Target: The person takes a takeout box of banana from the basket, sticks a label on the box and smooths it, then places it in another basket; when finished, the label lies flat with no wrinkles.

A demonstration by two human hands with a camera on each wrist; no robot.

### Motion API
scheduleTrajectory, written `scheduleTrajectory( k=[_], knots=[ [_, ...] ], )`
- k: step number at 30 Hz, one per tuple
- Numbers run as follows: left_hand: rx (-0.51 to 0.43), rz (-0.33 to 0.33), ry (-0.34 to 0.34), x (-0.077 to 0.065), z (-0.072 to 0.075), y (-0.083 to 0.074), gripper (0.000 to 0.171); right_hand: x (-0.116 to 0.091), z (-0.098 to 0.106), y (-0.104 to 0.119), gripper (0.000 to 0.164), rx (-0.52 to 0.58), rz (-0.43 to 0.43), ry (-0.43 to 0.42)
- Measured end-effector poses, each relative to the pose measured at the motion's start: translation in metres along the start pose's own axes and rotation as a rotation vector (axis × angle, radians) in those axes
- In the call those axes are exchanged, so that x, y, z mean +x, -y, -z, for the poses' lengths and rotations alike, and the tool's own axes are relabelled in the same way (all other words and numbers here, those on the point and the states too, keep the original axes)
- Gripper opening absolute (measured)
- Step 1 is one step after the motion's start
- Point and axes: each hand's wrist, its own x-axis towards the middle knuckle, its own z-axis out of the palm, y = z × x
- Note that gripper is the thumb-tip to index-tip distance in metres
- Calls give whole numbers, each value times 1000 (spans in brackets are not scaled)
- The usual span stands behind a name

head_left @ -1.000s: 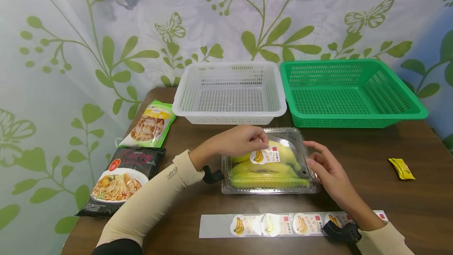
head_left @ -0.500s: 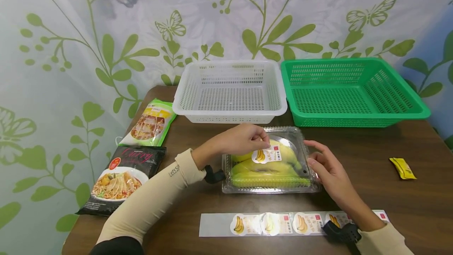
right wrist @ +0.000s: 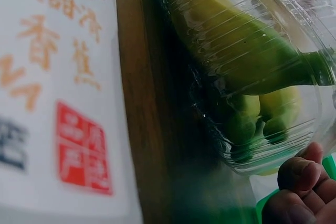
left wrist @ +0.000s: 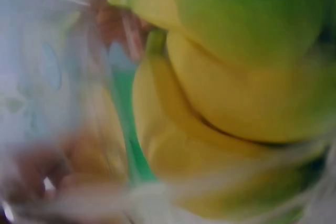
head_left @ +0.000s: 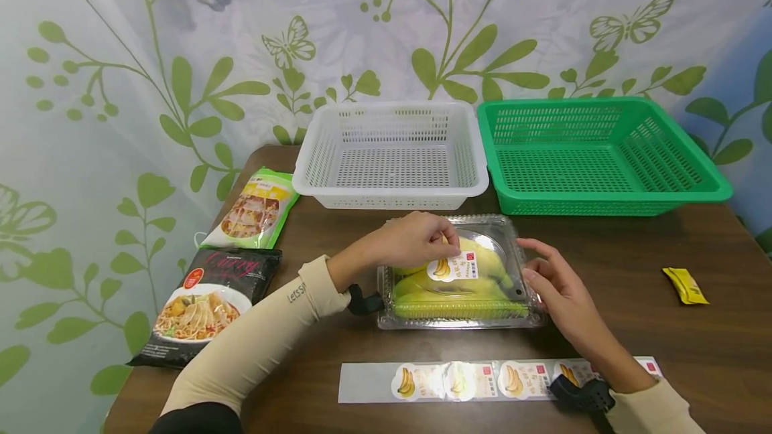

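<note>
A clear plastic clamshell box (head_left: 461,321) of yellow-green bananas (head_left: 446,288) lies on the table. My left hand (head_left: 416,241) reaches over its lid, with thumb and fingertips pinching the top edge of a white banana sticker (head_left: 454,266). That sticker lies at or just over the lid; whether it is stuck down I cannot tell. My right hand (head_left: 557,290) rests against the box's right side, fingers loosely bent, and its fingertips (right wrist: 302,174) meet the box end in the right wrist view. The left wrist view shows blurred bananas (left wrist: 210,114) through the plastic.
A backing strip of banana stickers (head_left: 464,382) lies in front, partly under my right forearm. Behind stand a white basket (head_left: 392,193) and a green basket (head_left: 609,203). A black noodle packet (head_left: 208,307) and a green food bag (head_left: 253,213) lie left, a small yellow packet (head_left: 685,286) right.
The sticker under my left fingertips has shifted very slightly on the lid. Both hands and the box stay almost in place.
</note>
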Motion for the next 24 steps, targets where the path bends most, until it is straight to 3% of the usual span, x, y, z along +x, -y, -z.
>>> scheduleTrajectory(
  k=[7,14,19,24],
  knots=[
    [-59,24,-20,-2,0,1,21,1,0,0,47,-9,-7,8],
    [-57,-55,-86,-10,6,2,27,1,-1,-1,47,-22,-7,4],
    [-110,-112,-226,-37,20,9,21,0,-1,-2,47,-23,-7,9],
    [-172,-100,-367,-70,23,24,25,0,1,0,48,-56,0,4]
  ],
)
